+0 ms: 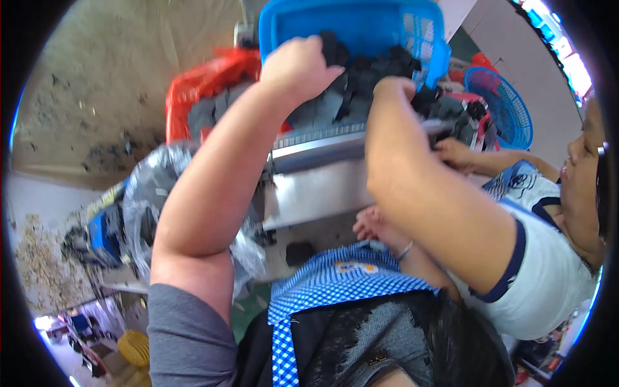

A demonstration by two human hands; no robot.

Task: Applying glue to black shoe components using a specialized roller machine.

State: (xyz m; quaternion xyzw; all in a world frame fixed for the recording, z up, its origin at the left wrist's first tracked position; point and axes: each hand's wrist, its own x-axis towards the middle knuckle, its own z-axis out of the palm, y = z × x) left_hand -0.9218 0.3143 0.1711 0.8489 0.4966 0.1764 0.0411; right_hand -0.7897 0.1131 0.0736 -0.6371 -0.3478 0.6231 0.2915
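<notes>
My left hand [298, 68] reaches over the front of a blue plastic bin [354, 13]. Its fingers curl in among dark flat pieces [380, 68], and the thumb points right; whatever it grips is hidden. My right hand [371, 224], a bracelet on its wrist, hangs low in front of my blue checked apron [329, 277]. Its fingers are apart and loosely bent, holding nothing visible. A co-worker on the right has one hand [394, 86] at the pieces too, the other [454, 155] beside the metal edge. More grey pieces [316, 109] lie below the bin.
A metal machine front [316, 193] stands between me and the pieces. Left of it are a red plastic bag [213, 80] and a clear bag [145, 187]. A blue mesh basket [506, 106] sits at the right, near the co-worker [535, 271]. Brown sheeting [116, 71] carries scattered dark scraps.
</notes>
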